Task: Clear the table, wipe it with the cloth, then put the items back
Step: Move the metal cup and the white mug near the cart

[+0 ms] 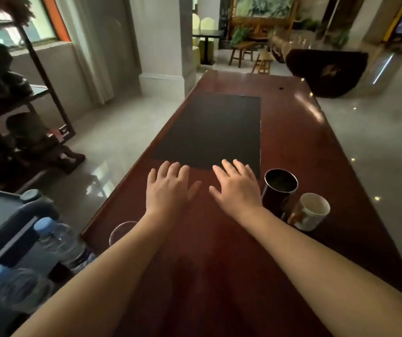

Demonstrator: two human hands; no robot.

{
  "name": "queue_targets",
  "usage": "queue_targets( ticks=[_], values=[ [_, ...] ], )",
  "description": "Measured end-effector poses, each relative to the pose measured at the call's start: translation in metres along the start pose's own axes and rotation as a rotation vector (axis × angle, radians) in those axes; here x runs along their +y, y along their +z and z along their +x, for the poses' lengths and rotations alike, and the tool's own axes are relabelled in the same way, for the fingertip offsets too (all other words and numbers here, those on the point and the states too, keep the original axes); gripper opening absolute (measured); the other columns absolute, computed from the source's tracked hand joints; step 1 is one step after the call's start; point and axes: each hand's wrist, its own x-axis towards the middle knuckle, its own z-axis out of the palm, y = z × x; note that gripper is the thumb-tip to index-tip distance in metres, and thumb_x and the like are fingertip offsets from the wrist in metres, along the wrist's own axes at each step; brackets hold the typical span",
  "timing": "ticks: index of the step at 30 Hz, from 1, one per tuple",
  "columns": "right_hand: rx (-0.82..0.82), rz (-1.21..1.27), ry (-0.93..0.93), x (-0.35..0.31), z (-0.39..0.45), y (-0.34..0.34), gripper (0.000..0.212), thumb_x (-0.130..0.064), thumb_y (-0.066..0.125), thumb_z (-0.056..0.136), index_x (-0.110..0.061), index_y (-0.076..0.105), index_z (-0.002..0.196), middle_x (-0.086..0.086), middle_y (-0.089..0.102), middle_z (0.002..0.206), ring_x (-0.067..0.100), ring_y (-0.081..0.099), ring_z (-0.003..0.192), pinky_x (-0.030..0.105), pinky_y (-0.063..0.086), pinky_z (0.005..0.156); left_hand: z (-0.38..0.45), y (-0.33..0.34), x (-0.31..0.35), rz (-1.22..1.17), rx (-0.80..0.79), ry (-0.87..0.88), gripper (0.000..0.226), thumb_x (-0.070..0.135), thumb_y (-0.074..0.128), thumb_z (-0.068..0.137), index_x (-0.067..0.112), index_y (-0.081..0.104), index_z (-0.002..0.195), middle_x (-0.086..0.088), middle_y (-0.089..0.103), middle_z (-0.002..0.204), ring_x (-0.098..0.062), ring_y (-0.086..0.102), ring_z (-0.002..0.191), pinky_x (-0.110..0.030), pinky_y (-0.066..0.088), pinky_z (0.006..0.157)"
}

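Note:
A long reddish-brown wooden table [292,132] stretches away from me, with a black rectangular mat [214,130] lying on its middle. My left hand [168,188] and my right hand [236,186] hover palms down, fingers spread, just before the mat's near edge, holding nothing. Right of my right hand stands a dark cylindrical cup [279,190], and beside it a white mug [310,211] with a gold handle. A clear glass [120,232] sits near the table's left edge, partly hidden by my left forearm. No cloth is in view.
At lower left stands a dark cart [2,215] with two blue-capped water bottles [58,242]. A dark shelf unit [24,105] stands further left. A dark rounded chair back [326,69] sits at the table's far right end. Pale tiled floor lies on both sides.

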Motion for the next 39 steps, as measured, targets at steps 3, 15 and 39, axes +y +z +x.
queue_targets(
  ticks=[3, 15, 39],
  values=[
    [0.009, -0.013, 0.118, 0.043, -0.014, -0.007, 0.061, -0.048, 0.047, 0.095, -0.022, 0.038, 0.149, 0.007, 0.034, 0.158, 0.030, 0.024, 0.146, 0.046, 0.016, 0.120, 0.014, 0.011, 0.038, -0.027, -0.013, 0.096, 0.058, 0.057, 0.036, 0.096, 0.019, 0.046, 0.139, -0.003, 0.046, 0.147, -0.027, 0.030, 0.143, -0.048, 0.022, 0.114],
    [0.083, 0.054, 0.530, 0.178, -0.086, -0.031, 0.067, -0.048, 0.051, 0.091, -0.018, 0.037, 0.149, 0.004, 0.035, 0.157, 0.027, 0.025, 0.146, 0.040, 0.020, 0.118, 0.035, 0.057, 0.168, -0.229, -0.045, 0.310, 0.059, 0.060, 0.049, 0.088, 0.016, 0.053, 0.127, -0.003, 0.056, 0.134, -0.025, 0.042, 0.133, -0.043, 0.034, 0.104],
    [0.085, 1.013, 0.877, 0.288, -0.091, 0.128, 0.136, -0.061, 0.088, 0.042, -0.034, 0.014, 0.154, -0.011, 0.041, 0.151, 0.011, 0.039, 0.137, 0.032, 0.033, 0.111, 0.072, 0.227, 0.189, -1.331, -0.421, -0.036, 0.099, 0.055, 0.092, 0.042, 0.047, 0.043, 0.127, 0.013, 0.057, 0.128, -0.002, 0.055, 0.120, -0.037, 0.047, 0.103]
  ],
)
